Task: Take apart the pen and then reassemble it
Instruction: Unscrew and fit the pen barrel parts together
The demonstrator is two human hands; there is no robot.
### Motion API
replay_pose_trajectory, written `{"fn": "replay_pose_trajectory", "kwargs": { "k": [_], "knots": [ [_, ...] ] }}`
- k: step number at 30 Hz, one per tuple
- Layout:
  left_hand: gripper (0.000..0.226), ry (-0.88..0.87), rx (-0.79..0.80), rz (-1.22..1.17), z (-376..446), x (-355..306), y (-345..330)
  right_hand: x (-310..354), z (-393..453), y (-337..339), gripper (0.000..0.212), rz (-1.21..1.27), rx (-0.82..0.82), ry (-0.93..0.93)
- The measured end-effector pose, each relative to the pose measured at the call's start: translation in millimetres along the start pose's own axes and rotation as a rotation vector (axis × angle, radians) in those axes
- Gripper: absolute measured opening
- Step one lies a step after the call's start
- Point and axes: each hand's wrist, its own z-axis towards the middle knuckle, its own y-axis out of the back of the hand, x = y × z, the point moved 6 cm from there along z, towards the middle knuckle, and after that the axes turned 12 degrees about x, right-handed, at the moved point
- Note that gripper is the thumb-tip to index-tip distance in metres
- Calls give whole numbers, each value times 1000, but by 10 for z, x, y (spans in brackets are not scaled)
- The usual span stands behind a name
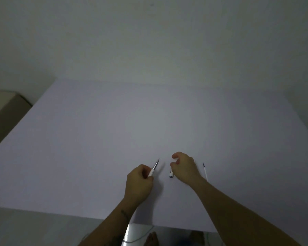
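My left hand is closed around a white pen barrel with a silver pointed tip that sticks up and to the right above the table. My right hand hovers just right of it, fingers curled and slightly apart. Under its palm edge lies a small white pen piece with a dark end, partly hidden by the hand; whether the fingers touch it I cannot tell. A thin white refill with a dark tip lies on the table to the right of my right hand, apart from it.
The work surface is a large white table against a pale wall. A beige box or cabinet stands off the left edge. Below the near edge I see a floor, a thin cable and feet.
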Motion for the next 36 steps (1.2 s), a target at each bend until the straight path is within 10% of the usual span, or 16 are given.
{"fn": "replay_pose_trajectory", "kwargs": {
  "k": [8, 15, 36],
  "knots": [
    [18, -103, -45, -69, -22, -232, -58, 269, -306, -272, 8, 675, 198, -100],
    [31, -184, 14, -42, 9, -461, -134, 345, -405, 25, 19, 593, -15, -25],
    [12, -301, 67, -80, -61, -569, 11, 447, -482, 147, 29, 751, 78, 13]
  ]
}}
